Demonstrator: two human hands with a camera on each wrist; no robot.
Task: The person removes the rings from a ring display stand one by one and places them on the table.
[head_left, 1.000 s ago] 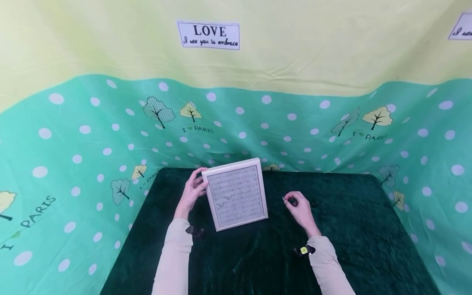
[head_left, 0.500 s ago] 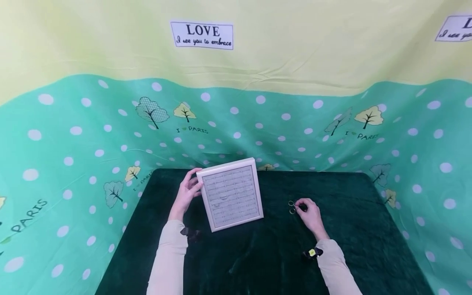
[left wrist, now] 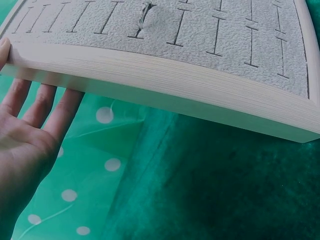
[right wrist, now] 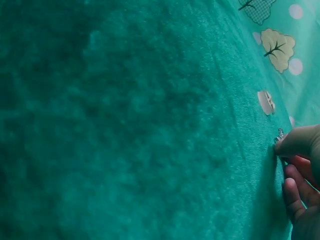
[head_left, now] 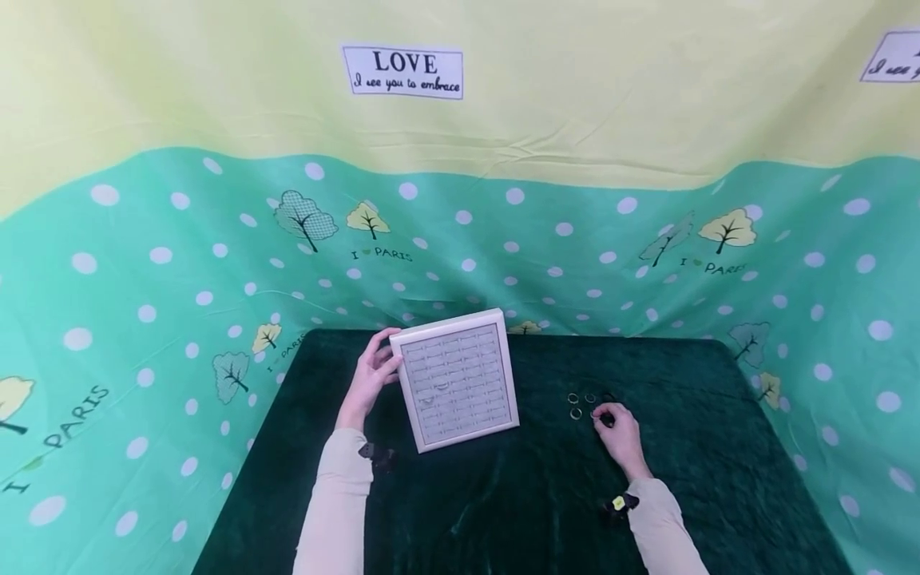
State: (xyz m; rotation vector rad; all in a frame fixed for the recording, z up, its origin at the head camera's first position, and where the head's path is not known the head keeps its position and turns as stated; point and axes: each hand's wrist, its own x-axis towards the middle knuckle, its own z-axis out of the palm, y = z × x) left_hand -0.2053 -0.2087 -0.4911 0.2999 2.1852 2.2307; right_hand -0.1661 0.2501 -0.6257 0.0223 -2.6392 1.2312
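Note:
My left hand (head_left: 366, 382) grips the left edge of a white-framed ring display box (head_left: 507, 375), tilted up toward me. Its grey padded face has rows of slits, with two rings set in it, one ring (head_left: 442, 386) slightly above the other ring (head_left: 428, 400). In the left wrist view the fingers lie under the frame (left wrist: 165, 95), and a ring (left wrist: 145, 17) stands in a slit. On the cloth, my right hand (head_left: 620, 435) pinches a ring (right wrist: 280, 134) between thumb and forefinger. Beside it lie three loose rings, the nearest-left ring (head_left: 576, 414) among them.
Dark green velvet cloth (head_left: 503, 511) covers the table. Behind and at both sides hangs a green and yellow curtain (head_left: 460, 239) with dots and trees. Each wrist wears a small camera, the right wrist camera (head_left: 620, 503) bearing a yellow mark.
My right hand has moved right and toward me, bringing several rings on the cloth into sight, and now pinches one. The left hand still holds the tilted box in place.

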